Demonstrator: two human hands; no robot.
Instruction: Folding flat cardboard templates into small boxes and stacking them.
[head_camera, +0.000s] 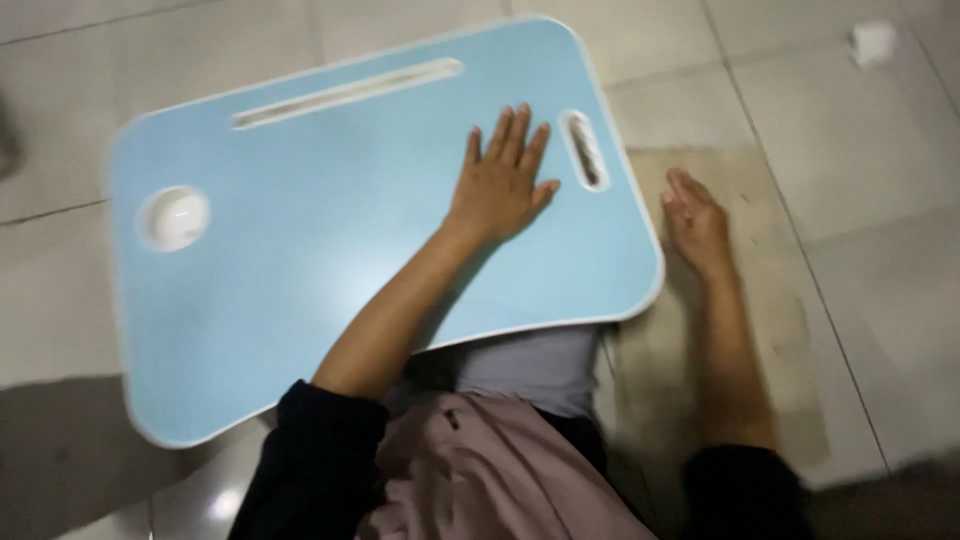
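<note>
Head view, one item set.

Tray (300, 270): light blue lap desk with white edge, lying tilted over the person's knees above a tiled floor (870, 200). Long slot (345, 93) along its far edge; round cup recess (173, 218) at left; oval handle hole (585, 150) at right. The near edge rests over grey cloth at the lap.

Left hand (503, 180): palm down flat on the tray, just left of the handle hole, fingers spread and straight, gripping nothing. Forearm bare, running from the near lap up and to the right; dark sleeve (320, 460) pushed back at the elbow.

Right hand (697, 222): off the tray, just right of its right edge, over a brown mat (760, 330). Fingers loosely extended, holding nothing; whether it touches the mat cannot be told. Forearm straight, pointing to the far side.

Handling note, a judgement: the tray sits askew, so a flat palm steadies it best with even pressure; the free hand near the right edge seems well placed to catch the rim or the handle hole.

Small white object (873, 42): far right on the floor, blurred.
</note>
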